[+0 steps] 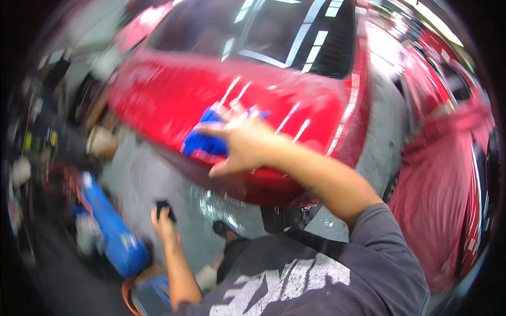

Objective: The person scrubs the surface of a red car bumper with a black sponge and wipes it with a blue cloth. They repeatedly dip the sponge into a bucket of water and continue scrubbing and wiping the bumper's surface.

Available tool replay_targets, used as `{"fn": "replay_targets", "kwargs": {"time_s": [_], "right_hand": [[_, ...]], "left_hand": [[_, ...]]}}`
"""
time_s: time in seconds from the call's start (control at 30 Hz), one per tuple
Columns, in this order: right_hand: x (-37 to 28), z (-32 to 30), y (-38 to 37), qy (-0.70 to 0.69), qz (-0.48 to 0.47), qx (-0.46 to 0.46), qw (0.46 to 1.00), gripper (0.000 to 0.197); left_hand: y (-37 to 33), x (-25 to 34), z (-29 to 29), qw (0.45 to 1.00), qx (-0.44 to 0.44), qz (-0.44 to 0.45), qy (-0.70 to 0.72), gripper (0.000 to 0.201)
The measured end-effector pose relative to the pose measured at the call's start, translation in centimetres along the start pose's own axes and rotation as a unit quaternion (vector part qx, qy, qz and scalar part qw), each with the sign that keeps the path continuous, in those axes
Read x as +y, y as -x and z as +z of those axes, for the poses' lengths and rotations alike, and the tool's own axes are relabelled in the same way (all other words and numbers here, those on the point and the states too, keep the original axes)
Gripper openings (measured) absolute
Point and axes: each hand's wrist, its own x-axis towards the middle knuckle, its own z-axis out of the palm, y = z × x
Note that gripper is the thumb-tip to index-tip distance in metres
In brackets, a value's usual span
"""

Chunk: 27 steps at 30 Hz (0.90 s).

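My right hand (245, 139) is stretched out over a red car panel (174, 87), its fingers spread over a bunched blue cloth (203, 145) pressed on the paint. The thumb stands away from the cloth, and motion smears the fingertips. Dull, hazy patches and bright light streaks show on the panel. Lower and to the left, away from the car, my left hand (166, 226) is closed round a small black block-like piece (164, 210). Its exact kind does not show.
Behind the panel rises the car's dark window (253, 31). A blue cylindrical tank (118, 237) lies at the left, near blurred clutter. Pink-red sheeting (435, 200) drapes another red car at the right. Grey floor (142, 163) runs between them.
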Motion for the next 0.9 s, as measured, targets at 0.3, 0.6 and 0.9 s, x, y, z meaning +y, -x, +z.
{"fn": "replay_targets", "kwargs": {"time_s": [0.3,0.6,0.9], "right_hand": [[-1.8,2.8,-4.2,-0.007,-0.166,0.073,0.983,0.046],[-3.2,7.2,-10.3,-0.070,-0.148,0.075,0.984,0.029],[-2.3,9.1,-11.0,-0.139,-0.153,0.092,0.974,0.026]], "left_hand": [[4.0,-11.8,6.5,0.989,0.025,0.110,-0.094,0.062],[5.6,-21.2,13.0,0.973,-0.018,0.165,-0.158,0.065],[6.9,-24.5,15.4,0.954,0.000,0.189,-0.233,0.067]]}}
